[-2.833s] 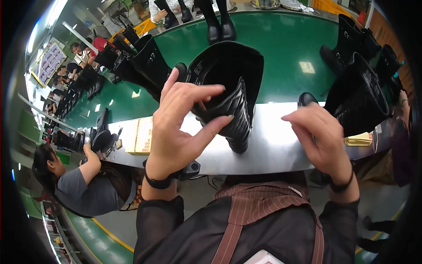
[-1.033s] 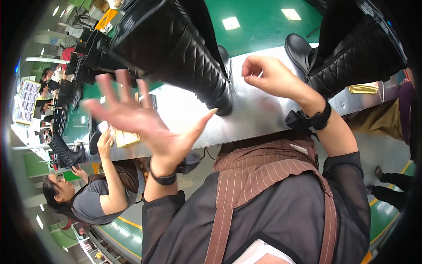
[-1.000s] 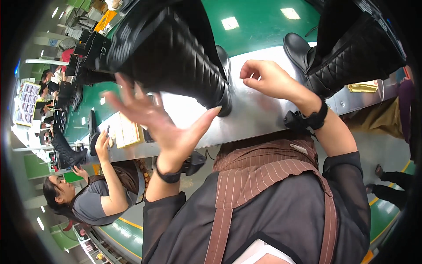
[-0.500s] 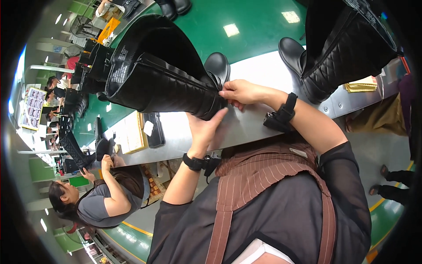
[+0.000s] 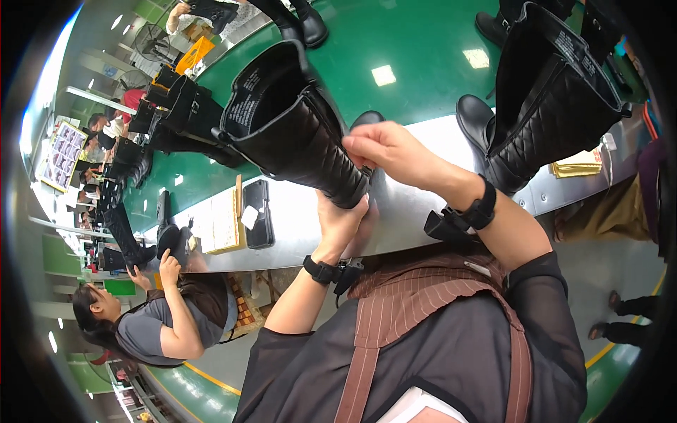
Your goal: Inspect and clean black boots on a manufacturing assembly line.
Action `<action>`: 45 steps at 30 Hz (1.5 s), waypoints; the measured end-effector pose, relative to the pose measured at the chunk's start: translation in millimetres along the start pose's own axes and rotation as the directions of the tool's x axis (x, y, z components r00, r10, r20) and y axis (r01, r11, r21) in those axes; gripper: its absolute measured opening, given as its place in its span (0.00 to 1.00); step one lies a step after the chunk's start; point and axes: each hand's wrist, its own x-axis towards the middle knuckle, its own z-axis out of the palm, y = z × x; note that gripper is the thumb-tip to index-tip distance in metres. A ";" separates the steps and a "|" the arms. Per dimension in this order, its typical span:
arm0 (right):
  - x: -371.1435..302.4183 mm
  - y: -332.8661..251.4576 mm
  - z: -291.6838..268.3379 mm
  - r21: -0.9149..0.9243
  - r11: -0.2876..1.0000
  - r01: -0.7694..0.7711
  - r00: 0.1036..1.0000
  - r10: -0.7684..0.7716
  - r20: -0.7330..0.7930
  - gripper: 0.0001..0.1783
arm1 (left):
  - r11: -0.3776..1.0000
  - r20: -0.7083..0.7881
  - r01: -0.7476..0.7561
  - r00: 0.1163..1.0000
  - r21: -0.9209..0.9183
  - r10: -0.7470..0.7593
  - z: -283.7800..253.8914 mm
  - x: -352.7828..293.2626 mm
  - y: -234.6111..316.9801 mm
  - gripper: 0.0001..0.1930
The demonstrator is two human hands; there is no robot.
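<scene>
A tall black quilted boot tilts in front of me, its wide top toward the upper left and its toe partly behind my right hand. My left hand is closed round the boot's lower shaft near the ankle, from the near side. With thumb and finger pinched, my right hand grips at the zipper along the shaft's right side; the pull itself is hidden by the fingers. To the right, a matching black quilted boot stands on the metal work edge, apart from both hands.
A green tabletop stretches beyond, with more black boots at left. Along the metal edge lie a black tray, yellow-edged papers and a yellow paper stack. At left a co-worker handles a dark boot.
My right hand has moved up along the boot's shaft from the ankle. The boot has swung more upright and its top has shifted right. My left hand still holds its lower shaft.
</scene>
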 end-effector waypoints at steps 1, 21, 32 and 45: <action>-0.2 -18.0 -2.9 -0.010 1.000 0.030 1.000 -0.030 0.004 0.21 | 0.999 0.013 0.020 1.000 0.035 -0.021 -0.2 0.8 1.6 0.29; -110.2 -53.4 -62.8 -0.504 0.863 -0.028 0.997 0.062 0.051 0.12 | 0.961 0.016 0.116 0.993 -0.252 -0.115 4.1 -8.2 25.3 0.38; -215.4 -33.9 -153.0 -0.507 0.663 -0.551 0.823 0.533 -0.197 0.16 | 0.962 -0.159 0.053 0.982 -0.268 -0.098 -60.5 0.3 0.6 0.44; -199.8 8.7 -162.3 -0.504 0.809 -0.302 0.896 0.060 -0.441 0.33 | 0.774 0.109 0.119 0.966 0.622 -0.235 -119.7 -6.1 28.3 0.34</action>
